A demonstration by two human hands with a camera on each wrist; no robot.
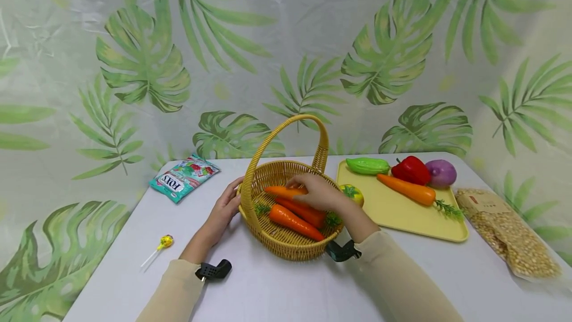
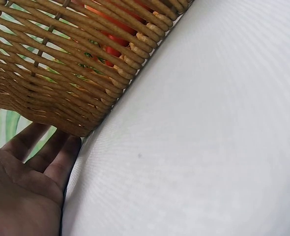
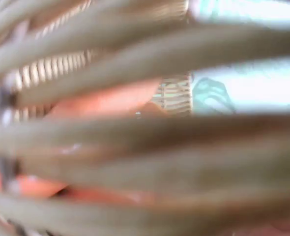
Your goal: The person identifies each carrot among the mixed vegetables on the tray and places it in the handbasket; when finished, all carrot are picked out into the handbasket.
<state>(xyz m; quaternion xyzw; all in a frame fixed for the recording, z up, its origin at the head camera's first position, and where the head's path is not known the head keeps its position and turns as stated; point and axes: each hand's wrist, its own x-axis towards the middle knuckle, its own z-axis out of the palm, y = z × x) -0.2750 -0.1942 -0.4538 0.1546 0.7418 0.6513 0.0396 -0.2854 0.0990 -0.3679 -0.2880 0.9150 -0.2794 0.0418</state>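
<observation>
A woven wicker basket (image 1: 286, 250) with a tall arched handle stands on the table. Inside it, my right hand (image 1: 319, 192) pinches an orange carrot (image 1: 281, 192) from above. Two more carrots lie beneath: a redder one partly under the hand, and a bright orange carrot (image 1: 295, 222) in front. My left hand (image 1: 222, 212) rests against the basket's left side, its fairly straight fingers (image 2: 51, 152) touching the wicker near the handle's base. In the right wrist view, blurred wicker strands cover most of the frame, with orange carrot (image 3: 105, 101) showing between them.
On the right, a yellow tray (image 1: 371, 207) bears a green gourd-like vegetable (image 1: 367, 165), red pepper (image 1: 411, 170), purple round vegetable (image 1: 441, 173) and carrot (image 1: 406, 189). A yellow-green vegetable (image 1: 353, 194), grain bag (image 1: 505, 232), candy bag (image 1: 184, 177) and lollipop (image 1: 165, 242) surround the basket.
</observation>
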